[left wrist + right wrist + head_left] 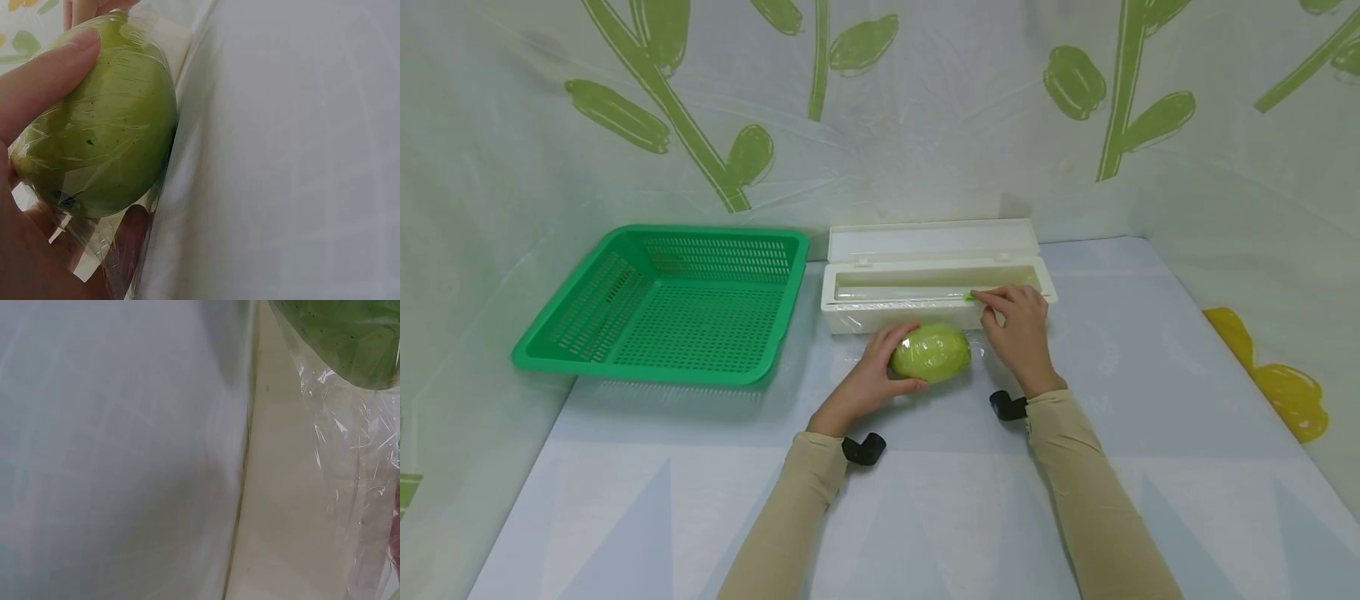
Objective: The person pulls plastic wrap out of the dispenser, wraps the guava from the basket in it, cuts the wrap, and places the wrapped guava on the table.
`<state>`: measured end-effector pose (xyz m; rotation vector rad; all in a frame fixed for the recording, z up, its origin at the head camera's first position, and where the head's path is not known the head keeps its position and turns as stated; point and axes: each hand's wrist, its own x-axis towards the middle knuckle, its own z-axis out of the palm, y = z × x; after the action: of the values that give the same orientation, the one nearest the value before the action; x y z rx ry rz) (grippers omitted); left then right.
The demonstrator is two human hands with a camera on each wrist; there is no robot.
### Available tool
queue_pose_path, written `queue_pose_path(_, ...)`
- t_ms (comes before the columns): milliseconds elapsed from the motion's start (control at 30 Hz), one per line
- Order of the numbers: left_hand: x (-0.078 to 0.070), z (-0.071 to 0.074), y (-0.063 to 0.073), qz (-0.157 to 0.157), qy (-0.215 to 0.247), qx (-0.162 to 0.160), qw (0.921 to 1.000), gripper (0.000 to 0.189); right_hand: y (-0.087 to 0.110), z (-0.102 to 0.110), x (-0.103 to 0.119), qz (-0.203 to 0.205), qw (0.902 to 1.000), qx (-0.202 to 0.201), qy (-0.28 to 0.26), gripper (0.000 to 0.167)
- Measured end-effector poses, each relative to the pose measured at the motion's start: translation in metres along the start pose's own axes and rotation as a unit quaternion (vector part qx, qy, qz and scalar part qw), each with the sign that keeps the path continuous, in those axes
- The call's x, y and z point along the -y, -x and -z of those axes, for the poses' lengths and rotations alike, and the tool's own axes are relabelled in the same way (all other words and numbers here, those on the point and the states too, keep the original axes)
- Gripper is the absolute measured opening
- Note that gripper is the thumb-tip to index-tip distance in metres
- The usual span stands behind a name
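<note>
A green oval fruit [932,352], wrapped in clear cling film, sits against the front of a white cling film box [887,318]. My left hand [867,379] grips the fruit from the left; in the left wrist view the thumb lies over the film-covered skin [119,125]. Film [350,444] stretches between the fruit and the box in the right wrist view. At the right end of the box's opening, my right hand [1022,333] pinches a small bright green slider [968,297] on the box edge. The roll inside is partly visible.
The box's lid [932,242] stands raised at the back, near the patterned wall covering. A green perforated basket [767,362] stands to the left on the pale tabletop [925,517]. A black wrist mount shows at each sleeve.
</note>
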<state>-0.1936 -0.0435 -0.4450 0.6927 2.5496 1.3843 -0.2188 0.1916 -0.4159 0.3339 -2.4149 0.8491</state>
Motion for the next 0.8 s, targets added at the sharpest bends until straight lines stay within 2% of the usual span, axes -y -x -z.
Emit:
queue_pose_path(400,0.0017,-0.0010,-0.0008,0.000,0.001,0.000,1.0000,0.082,0.0002,0.0005,-0.0008,0.020,0.9997,0.013,0.002,0.037)
queue_pose_path(800,0.0017,-0.0004,-0.0005,-0.003,0.000,-0.003,1.0000,0.082,0.0003,0.0006,0.0010,0.028,0.9995,0.018,-0.002,0.036)
